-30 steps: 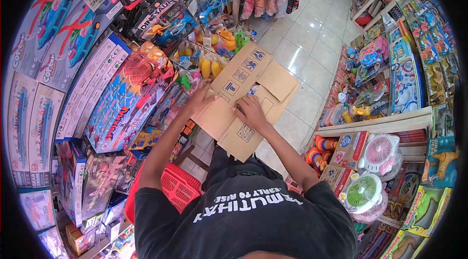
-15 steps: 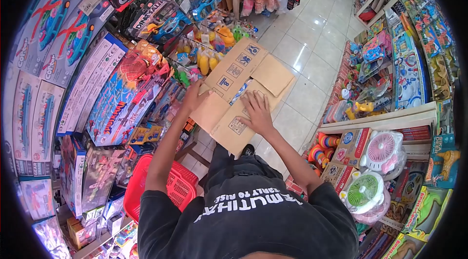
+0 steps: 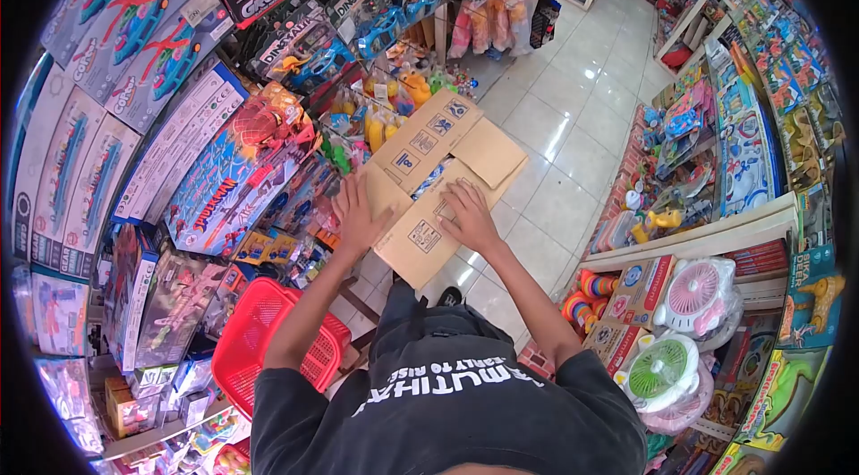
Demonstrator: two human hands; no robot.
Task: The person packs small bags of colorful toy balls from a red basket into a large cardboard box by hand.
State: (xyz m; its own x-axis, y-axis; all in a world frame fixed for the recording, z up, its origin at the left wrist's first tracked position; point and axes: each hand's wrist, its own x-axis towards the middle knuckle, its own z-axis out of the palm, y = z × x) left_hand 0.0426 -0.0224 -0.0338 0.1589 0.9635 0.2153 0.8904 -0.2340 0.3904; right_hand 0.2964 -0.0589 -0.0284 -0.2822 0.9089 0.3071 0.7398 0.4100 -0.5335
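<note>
A brown cardboard box (image 3: 429, 139) with printed dark symbols is in front of me, its top flaps folded inward. Through a narrow gap between the flaps, some blue packaging (image 3: 430, 178) shows; what it is I cannot make out. My left hand (image 3: 358, 211) rests at the box's left corner with fingers spread. On the near flap lies my right hand (image 3: 472, 217), flat with its fingers apart. Neither hand is wrapped around anything. What supports the box is mostly hidden beneath it.
A red plastic basket (image 3: 300, 341) stands at my left near a wooden leg. Shelves of boxed toys, including a Spiderman box (image 3: 237, 180), line the left. Fans in plastic (image 3: 662, 368) and a low white shelf edge (image 3: 689, 233) are on the right. Tiled floor (image 3: 573, 117) runs ahead.
My left hand has turned, and its fingers now point forward along the box's left side. My right hand stays flat on the flaps. The whole view has shifted slightly.
</note>
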